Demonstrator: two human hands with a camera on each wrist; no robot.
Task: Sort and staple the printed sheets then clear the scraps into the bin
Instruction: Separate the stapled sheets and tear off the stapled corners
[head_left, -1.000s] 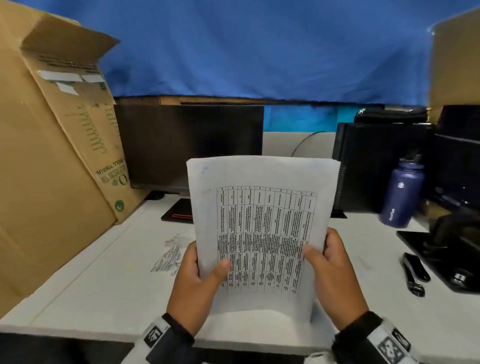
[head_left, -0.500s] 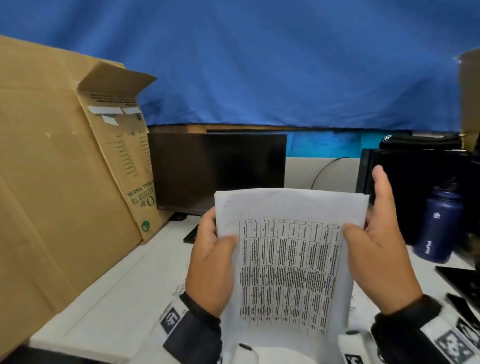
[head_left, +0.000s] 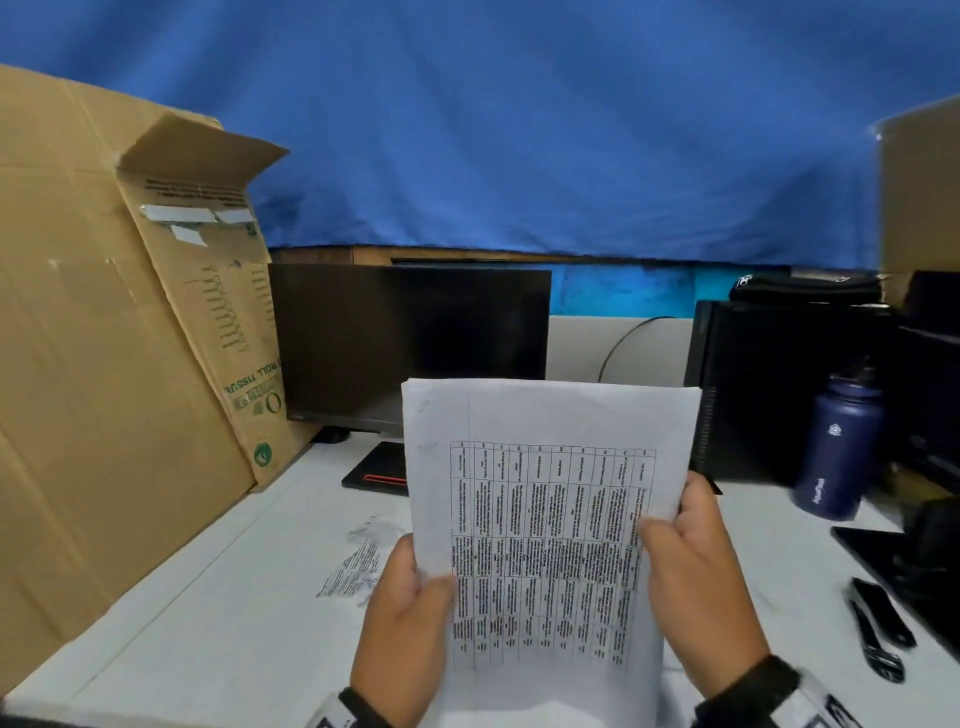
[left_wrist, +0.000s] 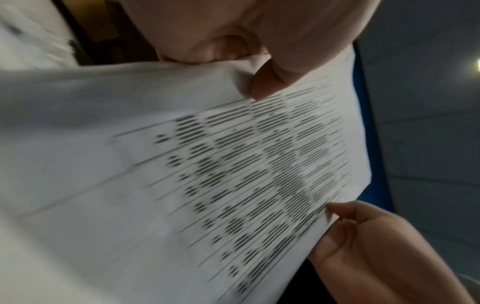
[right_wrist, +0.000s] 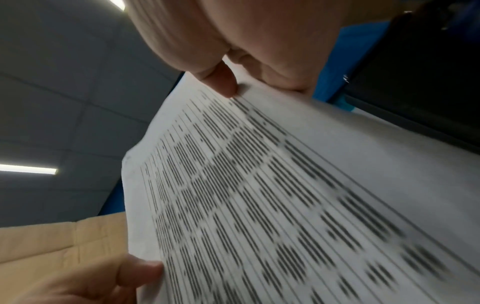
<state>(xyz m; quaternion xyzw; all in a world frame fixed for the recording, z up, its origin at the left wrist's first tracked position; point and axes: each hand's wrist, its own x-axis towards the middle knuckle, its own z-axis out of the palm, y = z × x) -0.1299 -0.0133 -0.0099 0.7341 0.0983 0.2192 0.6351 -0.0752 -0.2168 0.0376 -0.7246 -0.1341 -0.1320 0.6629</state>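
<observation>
Head view: white printed sheets with a black table held upright above white desk; left edge pinched by left hand, right edge by right hand; torn printed paper scrap lying left; black stapler right.
Left wrist view: thumb pressed on sheet.
Right wrist view: thumb clamped on sheet edge.
</observation>
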